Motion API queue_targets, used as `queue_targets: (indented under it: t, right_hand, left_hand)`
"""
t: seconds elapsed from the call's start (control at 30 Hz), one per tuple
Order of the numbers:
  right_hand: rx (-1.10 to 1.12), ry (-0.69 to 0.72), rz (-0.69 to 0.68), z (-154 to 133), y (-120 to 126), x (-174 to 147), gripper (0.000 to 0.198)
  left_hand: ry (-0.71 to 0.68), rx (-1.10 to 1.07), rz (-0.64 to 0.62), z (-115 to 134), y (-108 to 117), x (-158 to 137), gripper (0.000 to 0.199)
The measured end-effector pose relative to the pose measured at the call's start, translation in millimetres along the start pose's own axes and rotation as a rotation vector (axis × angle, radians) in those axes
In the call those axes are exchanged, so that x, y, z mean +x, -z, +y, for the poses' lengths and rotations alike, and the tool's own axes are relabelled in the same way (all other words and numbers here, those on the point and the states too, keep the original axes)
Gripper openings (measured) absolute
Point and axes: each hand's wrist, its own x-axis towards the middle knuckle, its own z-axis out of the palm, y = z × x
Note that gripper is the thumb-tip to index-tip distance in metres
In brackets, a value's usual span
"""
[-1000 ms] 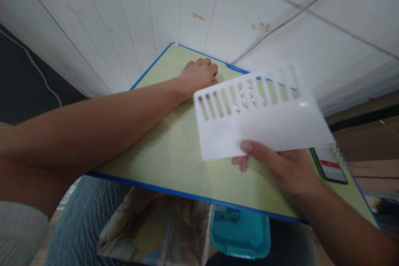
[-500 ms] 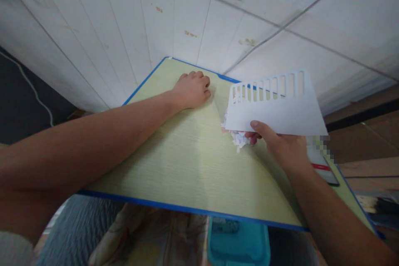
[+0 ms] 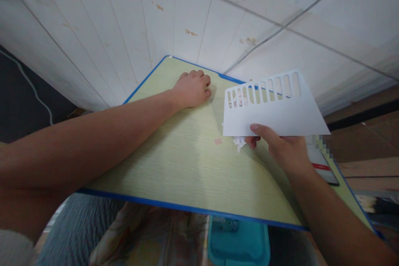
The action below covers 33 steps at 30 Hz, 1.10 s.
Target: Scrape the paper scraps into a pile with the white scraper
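My right hand (image 3: 277, 145) pinches a white sheet of paper (image 3: 274, 118) by its near edge, thumb on top and fingers underneath. A row of rounded slots is cut along the sheet's far side. Beneath the paper lie shredded white paper scraps (image 3: 239, 143), partly hidden by it, and a small pinkish scrap (image 3: 218, 141) sits to their left. My left hand (image 3: 192, 89) rests on the pale yellow-green table (image 3: 174, 153), palm down, fingers curled in, with no object showing in it.
The table has a blue rim and meets a white panelled wall (image 3: 124, 20). At its right side lies a flat dark-edged object with a red stripe (image 3: 321, 167), partly covered by my wrist. Below the front edge stands a turquoise bin (image 3: 238, 245). A grey cable (image 3: 264, 41) runs along the wall.
The sheet in my right hand has shifted a little left and tilted, covering more of the scraps. The pinkish scrap now shows apart from the pile. My left hand has not moved.
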Motion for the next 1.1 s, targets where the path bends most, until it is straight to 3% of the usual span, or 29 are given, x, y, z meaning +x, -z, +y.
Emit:
queue_targets:
  t: [0.83,1.1]
  right_hand:
    - [-0.022,-0.015,0.012,-1.6,-4.7,-1.2,0.038]
    - [-0.006,-0.002,-0.047,-8.0,-4.6,1.8,0.045]
  left_hand:
    - [-0.004,0.003,-0.004,-1.5,0.0,-0.4,0.048]
    - [0.003,0.014,-0.014,1.0,1.5,-0.2,0.048]
